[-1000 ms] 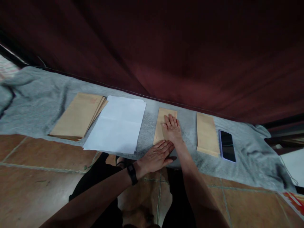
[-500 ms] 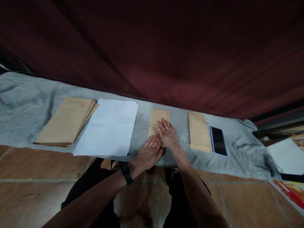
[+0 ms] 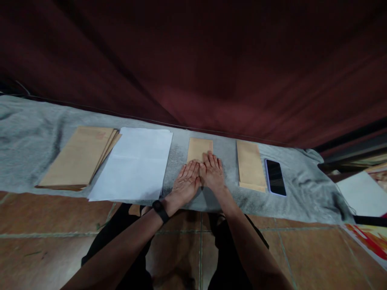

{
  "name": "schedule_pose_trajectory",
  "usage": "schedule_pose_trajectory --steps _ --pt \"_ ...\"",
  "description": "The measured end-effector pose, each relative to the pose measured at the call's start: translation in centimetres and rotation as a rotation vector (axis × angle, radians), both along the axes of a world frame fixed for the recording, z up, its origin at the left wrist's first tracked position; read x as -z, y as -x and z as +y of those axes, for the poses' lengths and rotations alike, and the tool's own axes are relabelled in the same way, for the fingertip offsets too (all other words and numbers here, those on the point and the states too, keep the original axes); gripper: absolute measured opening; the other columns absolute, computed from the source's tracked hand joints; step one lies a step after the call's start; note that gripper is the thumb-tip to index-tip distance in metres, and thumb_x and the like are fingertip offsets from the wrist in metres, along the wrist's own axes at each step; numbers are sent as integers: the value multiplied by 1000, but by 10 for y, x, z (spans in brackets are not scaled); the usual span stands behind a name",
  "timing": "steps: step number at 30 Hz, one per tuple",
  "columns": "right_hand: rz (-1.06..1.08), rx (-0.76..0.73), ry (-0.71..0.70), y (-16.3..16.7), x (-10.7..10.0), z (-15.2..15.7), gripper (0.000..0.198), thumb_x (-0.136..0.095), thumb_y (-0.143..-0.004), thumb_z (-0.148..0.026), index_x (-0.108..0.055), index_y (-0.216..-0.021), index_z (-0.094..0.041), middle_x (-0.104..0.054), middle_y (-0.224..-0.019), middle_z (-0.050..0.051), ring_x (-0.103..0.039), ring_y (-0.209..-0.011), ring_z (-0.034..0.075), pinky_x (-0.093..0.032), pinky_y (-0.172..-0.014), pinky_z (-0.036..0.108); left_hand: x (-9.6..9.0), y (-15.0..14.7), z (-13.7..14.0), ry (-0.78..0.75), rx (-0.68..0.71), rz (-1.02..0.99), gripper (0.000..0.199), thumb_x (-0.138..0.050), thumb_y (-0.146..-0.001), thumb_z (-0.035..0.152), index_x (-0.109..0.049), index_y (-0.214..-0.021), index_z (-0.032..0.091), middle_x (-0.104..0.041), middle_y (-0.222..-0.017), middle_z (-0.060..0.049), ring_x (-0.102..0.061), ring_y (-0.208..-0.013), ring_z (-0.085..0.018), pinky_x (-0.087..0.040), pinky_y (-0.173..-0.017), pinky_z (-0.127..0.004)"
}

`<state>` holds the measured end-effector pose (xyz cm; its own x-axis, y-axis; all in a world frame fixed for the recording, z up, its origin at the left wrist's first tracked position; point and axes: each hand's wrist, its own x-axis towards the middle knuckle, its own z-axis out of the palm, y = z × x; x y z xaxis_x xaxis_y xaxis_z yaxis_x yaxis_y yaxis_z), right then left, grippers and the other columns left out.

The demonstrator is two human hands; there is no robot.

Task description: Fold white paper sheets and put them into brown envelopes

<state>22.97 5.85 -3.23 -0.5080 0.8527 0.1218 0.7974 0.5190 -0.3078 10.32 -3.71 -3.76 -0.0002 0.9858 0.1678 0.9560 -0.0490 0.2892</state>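
A brown paper envelope (image 3: 199, 148) lies in front of me on the grey cloth, its lower part hidden under my hands. My left hand (image 3: 186, 183) rests palm down across its lower left side, fingers stretched out. Close beside it, my right hand (image 3: 212, 171) lies flat over the envelope's right side, fingers extended and thumb near the left hand. Neither hand grips anything. To the left is a stack of white paper sheets (image 3: 136, 165); to the right, a small pile of brown envelopes (image 3: 250, 165).
Larger brown envelopes (image 3: 75, 157) are stacked at the far left. A phone with a purple edge (image 3: 275, 177) lies right of the small envelopes. The grey cloth (image 3: 305, 193) covers a narrow surface before a dark red curtain (image 3: 193, 72). Tiled floor (image 3: 178, 245) shows below.
My left hand has shifted left and its fingers now point further up the envelope. My right hand has slid slightly down, uncovering more of the envelope's top. The view has moved slightly.
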Motion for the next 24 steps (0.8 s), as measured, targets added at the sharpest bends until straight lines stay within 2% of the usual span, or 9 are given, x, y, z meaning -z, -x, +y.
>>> schedule_pose_trajectory --steps 7,12,18,24 --pt "13 8 -40 1 3 -5 58 -31 -109 -39 -34 -162 -15 -27 -171 14 -30 -157 30 -21 -127 54 0 5 23 -24 -47 -18 58 -30 -104 25 -37 -159 8 -35 -167 -16 -24 -159 -26 -22 -130 -49" --pt "-8 22 -49 3 -1 -5 57 -32 -109 -36 -36 -162 -14 -29 -170 14 -31 -156 31 -21 -126 54 -10 6 39 31 -74 -2 57 -26 -106 26 -38 -158 6 -33 -169 -15 -22 -160 -25 -19 -131 -46" --pt "-106 39 0 7 -4 -7 57 -33 -108 -28 -35 -162 -13 -26 -171 15 -27 -157 30 -19 -126 54 -21 4 59 120 -118 26 58 -24 -106 27 -38 -159 9 -31 -170 -11 -22 -160 -23 -18 -131 -45" --pt "-148 -5 0 7 -6 -8 58 -32 -106 -23 -33 -162 -11 -21 -171 17 -24 -158 33 -15 -126 59 -23 0 77 94 -141 43 59 -21 -107 30 -40 -158 9 -34 -169 -11 -22 -160 -24 -14 -132 -44"
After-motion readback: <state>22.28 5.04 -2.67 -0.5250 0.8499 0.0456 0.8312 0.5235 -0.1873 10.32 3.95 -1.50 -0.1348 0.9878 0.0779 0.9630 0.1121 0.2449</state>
